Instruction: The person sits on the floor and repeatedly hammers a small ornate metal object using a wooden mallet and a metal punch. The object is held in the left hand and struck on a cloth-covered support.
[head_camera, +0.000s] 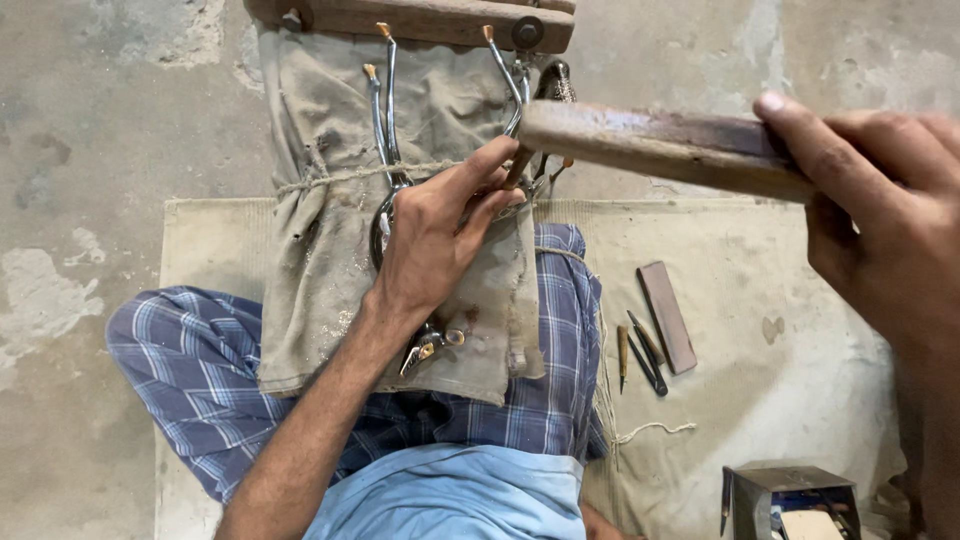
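So the person is sitting cross-legged on a cloth mat (800, 300) on the floor, with a dirty canvas cloth (320, 250) draped over the lap and tied round with string. The left hand (435, 235) is pinching a small punch or chisel (517, 165) upright against the shiny metal piece (385, 215), which is lying on the canvas just under a wooden bar (420, 20) with a few curved chromed rods (385, 100) poking up past it. That grip is pressed tight round the little tool, fingers curled, thumb on top.

The right hand (880, 220) is wrapped closed round the handle of a wooden mallet (650, 140), and the mallet head is hovering right over the top of the punch, basically touching or just about to.

How far along? Looks like mid-work to me. The metal piece is already shaped and polished, so it's probably the detail striking stage, though no finished marks are visible from here. A flat sharpening stone (668, 315) and a few spare small tools (640, 350) are lying off to the side on the mat, untouched, and a small metal box (790, 495) is sitting near the bottom edge.
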